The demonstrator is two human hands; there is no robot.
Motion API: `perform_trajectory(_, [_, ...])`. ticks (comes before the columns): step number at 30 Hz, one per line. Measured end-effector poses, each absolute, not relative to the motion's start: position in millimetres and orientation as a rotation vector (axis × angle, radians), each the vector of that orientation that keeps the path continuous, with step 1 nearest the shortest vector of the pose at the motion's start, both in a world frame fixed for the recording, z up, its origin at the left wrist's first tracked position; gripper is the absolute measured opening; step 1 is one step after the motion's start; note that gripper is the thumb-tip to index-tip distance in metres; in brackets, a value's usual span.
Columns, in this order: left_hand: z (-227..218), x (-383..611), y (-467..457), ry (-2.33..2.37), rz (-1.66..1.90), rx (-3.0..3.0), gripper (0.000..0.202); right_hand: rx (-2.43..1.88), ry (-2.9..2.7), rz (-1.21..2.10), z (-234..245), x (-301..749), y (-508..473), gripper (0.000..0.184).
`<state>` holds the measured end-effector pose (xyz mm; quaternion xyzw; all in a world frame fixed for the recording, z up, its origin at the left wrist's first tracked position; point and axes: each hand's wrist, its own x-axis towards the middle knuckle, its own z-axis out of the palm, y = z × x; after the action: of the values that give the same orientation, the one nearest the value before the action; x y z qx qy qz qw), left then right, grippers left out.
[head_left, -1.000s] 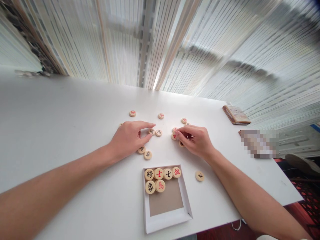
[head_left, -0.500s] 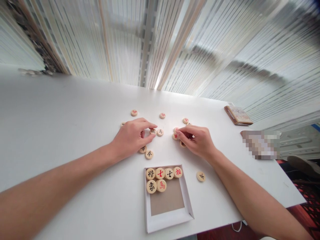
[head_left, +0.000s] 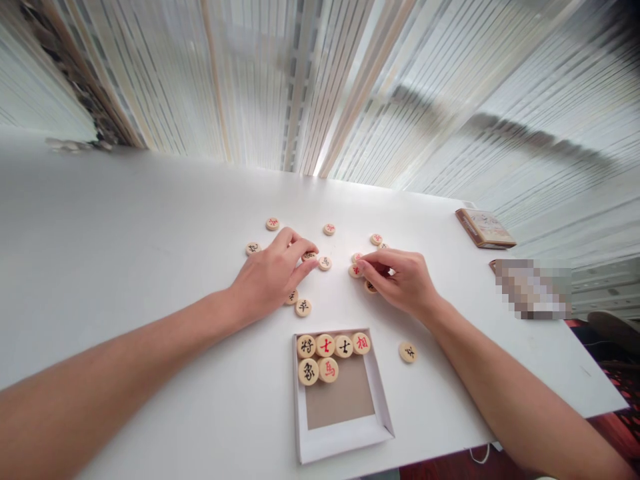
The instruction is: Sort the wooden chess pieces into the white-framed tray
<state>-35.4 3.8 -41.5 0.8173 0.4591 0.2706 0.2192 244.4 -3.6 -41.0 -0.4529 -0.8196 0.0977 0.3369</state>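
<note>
Between the thumb and index finger of my left hand (head_left: pixel 277 267) is a black-lettered Chinese chess piece (head_left: pixel 309 256), tilted, beside another black-lettered piece (head_left: pixel 325 263) lying flat. My right hand (head_left: pixel 395 277) has its thumb and fingers pinched at two red-lettered pieces (head_left: pixel 355 271); the fingertips touch the near one, and I cannot tell whether it is off the table. A dark-lettered piece (head_left: pixel 370 287) lies partly under this hand. In front of me, a shallow white box (head_left: pixel 345 443) holds two rows of pieces in black and red, such as a red horse (head_left: pixel 329 370).
More pieces lie around my hands: red ones at the back (head_left: pixel 273 224), black ones at left (head_left: pixel 253 249) and near the box (head_left: pixel 303 307), and one right of it (head_left: pixel 408 352). A flat printed box (head_left: pixel 485 228) lies at right, near a blurred-out item (head_left: pixel 533 290). Striped curtains (head_left: pixel 260 87) hang behind.
My left hand has lifted and tilted the black-lettered piece slightly up from beside its neighbour. My right hand stays at the red-lettered pieces. The view has shifted slightly.
</note>
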Motion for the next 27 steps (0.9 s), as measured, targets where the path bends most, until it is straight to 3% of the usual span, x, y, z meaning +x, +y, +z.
perform_trajectory(14, [-38.5,-39.2,9.5,1.103,0.804,2.122,0.014,-1.180,-2.139,0.251,-42.8,244.7,-3.4,0.018])
perform_trajectory(19, [-41.2,-38.5,8.5,0.994,0.994,1.979,0.005,-1.178,-2.142,0.244,-41.7,244.1,-4.7,0.018])
perform_trajectory(24, [-41.7,-37.0,7.5,1.001,1.173,1.861,0.014,-1.212,-2.117,0.252,-40.6,244.1,-8.0,0.020])
perform_trajectory(27, [-41.6,-36.6,7.0,1.000,1.233,1.833,0.012,-1.317,-1.949,0.419,-36.7,241.9,-10.8,0.025])
